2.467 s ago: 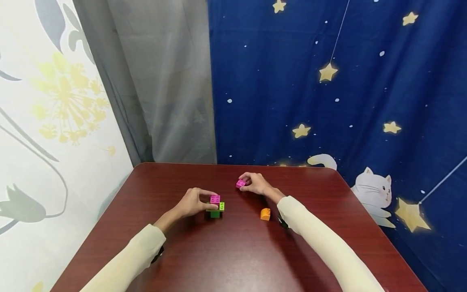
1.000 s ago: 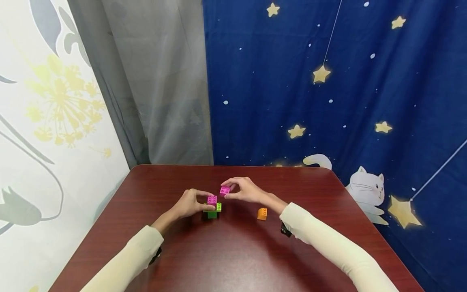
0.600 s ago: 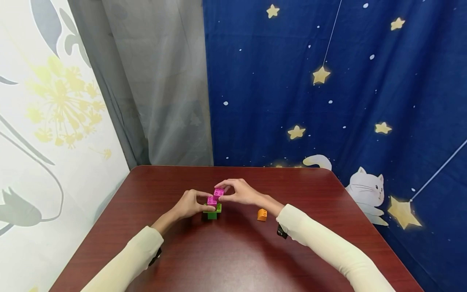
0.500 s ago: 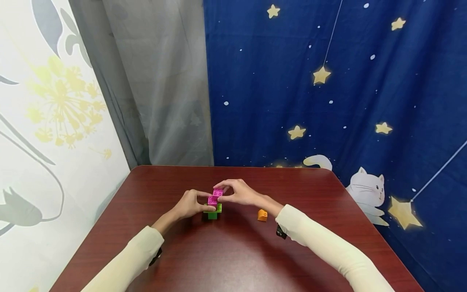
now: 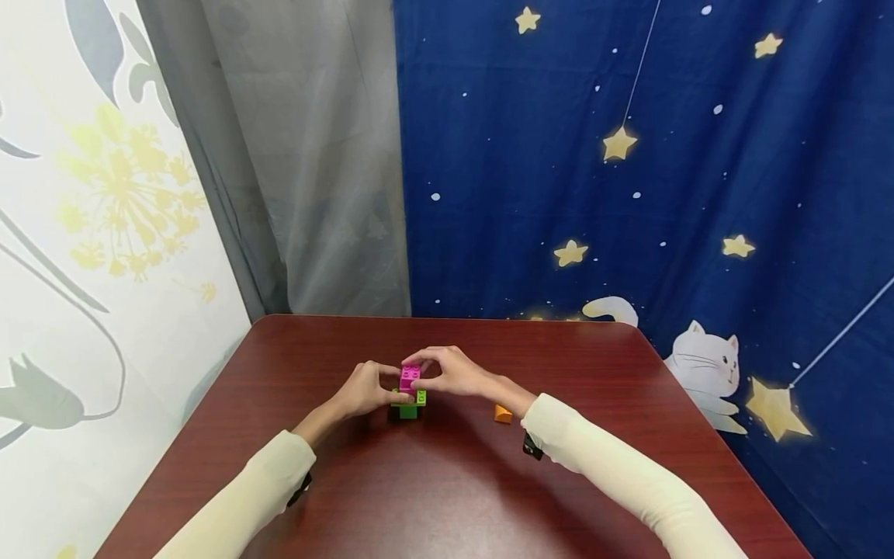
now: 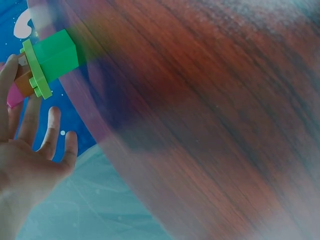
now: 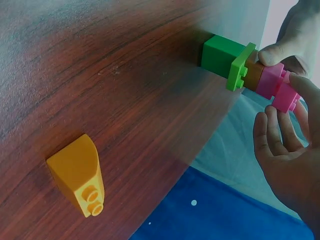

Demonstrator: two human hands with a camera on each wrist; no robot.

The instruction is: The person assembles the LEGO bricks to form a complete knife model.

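Observation:
A small stack of toy bricks stands on the table: a green brick at the bottom, a lime plate, an orange-brown brick, then a pink brick. My left hand pinches this stack from the left, thumb and finger around its upper part. On top, my right hand holds a second pink brick between thumb and fingers. In the right wrist view it meets the lower pink one slightly off line; whether it is fully seated I cannot tell.
An orange curved brick lies on the dark red table, right of the stack and partly under the right wrist in the head view. Curtains hang behind the table's far edge.
My right hand has lifted the second pink brick from the table's far side and brought it left onto the stack's top. The left hand has kept its hold on the stack.

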